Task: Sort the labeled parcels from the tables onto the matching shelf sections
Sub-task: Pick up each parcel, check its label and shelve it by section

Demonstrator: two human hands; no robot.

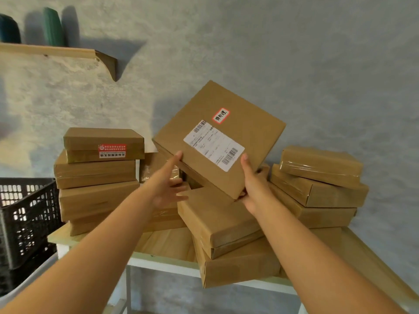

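Crate (pixel 25 214), black and slatted, sat far out to the left of the left hand, with a wall shelf (pixel 56 52) high above it. Nearer that hand rose a stack of brown parcels (pixel 97 177), the top one carrying a red sticker (pixel 112 151). Then the left hand (pixel 169 184) itself: thumb up on the lower left edge of the lifted parcel (pixel 217 137), fingers spread beneath it, more propping than gripping. The parcel hung tilted between both hands, clear above the heap, white shipping label (pixel 214 146) and a small red-bordered tag (pixel 221 116) facing the camera. On came the right hand (pixel 254 186), thumb pinned on the top face beside the label, fingers curled under the near corner, a firm pinch. Below the hands, loose parcels (pixel 226 234) overhung the front edge of the table (pixel 158 261), and to the right of the right hand leaned another stack (pixel 317 186). The risk, I'd judge: with the left hand only propping, a quick swing toward the shelves could let the parcel slip off that side, and a dipped corner could nudge the overhanging boxes off the table.
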